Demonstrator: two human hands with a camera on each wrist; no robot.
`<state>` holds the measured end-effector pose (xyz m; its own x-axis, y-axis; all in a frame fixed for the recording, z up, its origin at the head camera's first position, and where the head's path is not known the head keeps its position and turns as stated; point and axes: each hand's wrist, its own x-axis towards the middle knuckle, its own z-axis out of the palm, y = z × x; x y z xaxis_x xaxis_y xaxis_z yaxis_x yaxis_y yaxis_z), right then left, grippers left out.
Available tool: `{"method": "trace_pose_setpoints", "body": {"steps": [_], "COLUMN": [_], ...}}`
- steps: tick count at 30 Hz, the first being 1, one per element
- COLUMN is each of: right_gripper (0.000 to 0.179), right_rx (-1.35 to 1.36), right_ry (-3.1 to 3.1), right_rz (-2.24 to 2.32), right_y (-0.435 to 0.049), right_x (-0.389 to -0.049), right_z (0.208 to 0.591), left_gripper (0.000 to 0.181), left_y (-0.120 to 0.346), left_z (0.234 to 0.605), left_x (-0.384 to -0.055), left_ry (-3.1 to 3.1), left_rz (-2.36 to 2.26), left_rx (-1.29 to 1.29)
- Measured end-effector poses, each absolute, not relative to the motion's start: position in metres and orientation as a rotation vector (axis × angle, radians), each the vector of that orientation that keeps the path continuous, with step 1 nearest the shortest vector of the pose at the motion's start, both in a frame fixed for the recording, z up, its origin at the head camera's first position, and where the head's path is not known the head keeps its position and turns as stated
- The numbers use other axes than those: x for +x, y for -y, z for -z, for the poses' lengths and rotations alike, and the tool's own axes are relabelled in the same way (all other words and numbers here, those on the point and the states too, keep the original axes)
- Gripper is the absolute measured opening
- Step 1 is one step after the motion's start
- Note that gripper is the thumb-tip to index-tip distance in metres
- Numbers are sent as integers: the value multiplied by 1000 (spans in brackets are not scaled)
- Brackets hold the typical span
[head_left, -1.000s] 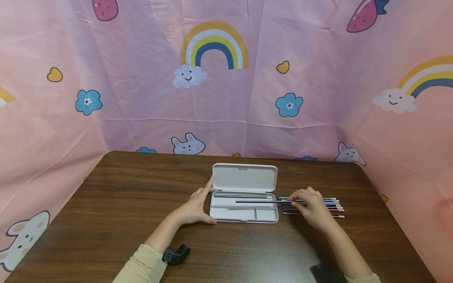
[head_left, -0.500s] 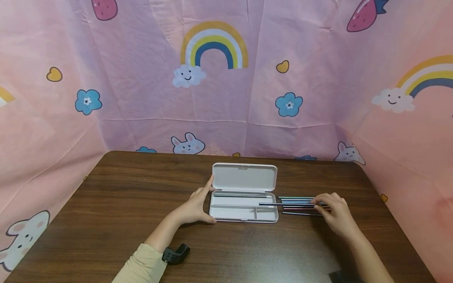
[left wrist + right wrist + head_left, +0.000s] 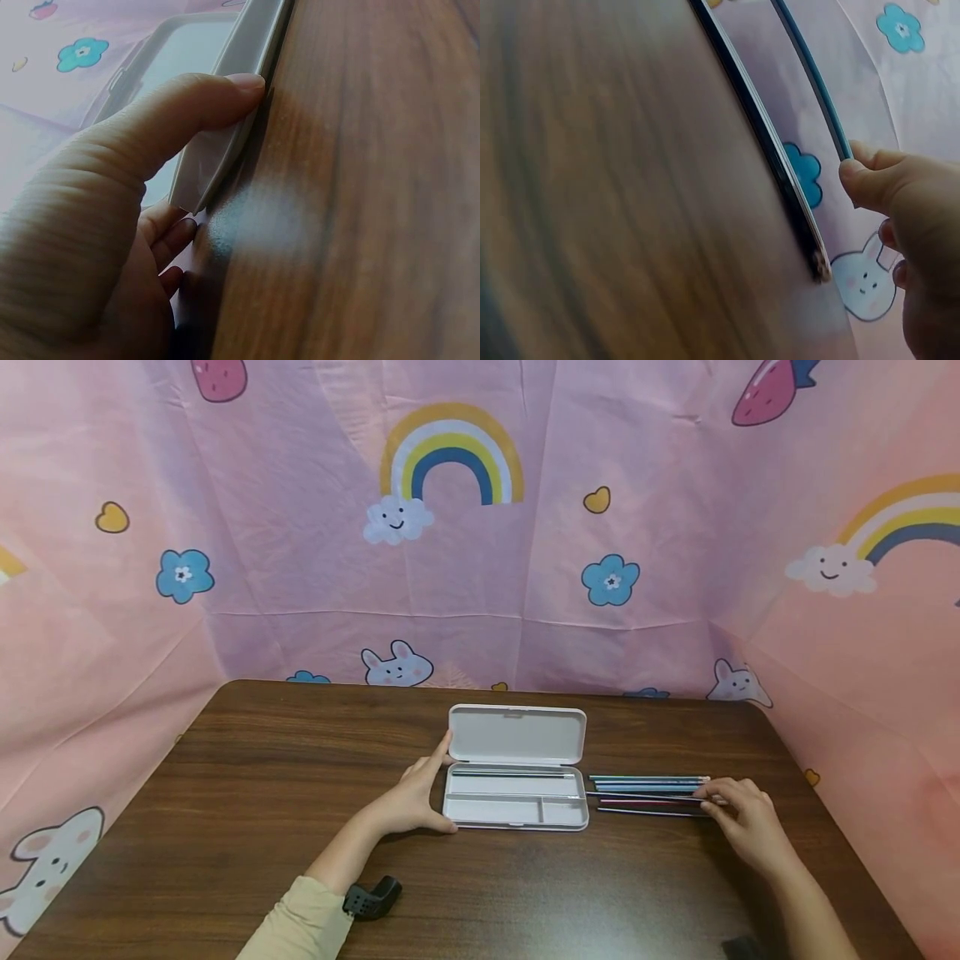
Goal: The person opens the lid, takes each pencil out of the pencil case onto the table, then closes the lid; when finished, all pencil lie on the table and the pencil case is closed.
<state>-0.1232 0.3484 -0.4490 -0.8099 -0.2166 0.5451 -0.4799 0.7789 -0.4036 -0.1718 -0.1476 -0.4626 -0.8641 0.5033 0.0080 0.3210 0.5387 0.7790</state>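
Right of centre in the frame, the right hand [image 3: 750, 822] pinches one pencil [image 3: 811, 71] near its end, clear of the other pencils [image 3: 637, 786]; mid-frame, the left hand [image 3: 405, 797] spreads against the open case [image 3: 517, 733]. Light pinch, level pencil: that's tidy.

The head view looks forward and down across the table [image 3: 480, 893], shared by tilted wrist views near the hands [image 3: 90, 202] [image 3: 930, 217].

Draped tabletop setting; wider room unclear. Rainbow-and-rabbit fabric backdrop [image 3: 465, 577] rises beyond left hand [image 3: 405, 800] and right hand [image 3: 752, 827], wraps both sides; dark wood-grain table [image 3: 487, 893] beneath them.
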Motion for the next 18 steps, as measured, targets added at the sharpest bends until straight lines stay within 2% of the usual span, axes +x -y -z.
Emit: {"method": "trace_pose_setpoints", "body": {"steps": [18], "right_gripper": [30], "right_rx": [445], "right_ry": [2571], "right_rz": [-687], "right_y": [-370], "right_x": [-125], "right_z": [460], "left_gripper": [137], "left_y": [147], "left_z": [463], "left_x": [-171], "left_ry": [-2574], "left_rz": [-1220], "left_rx": [699]}}
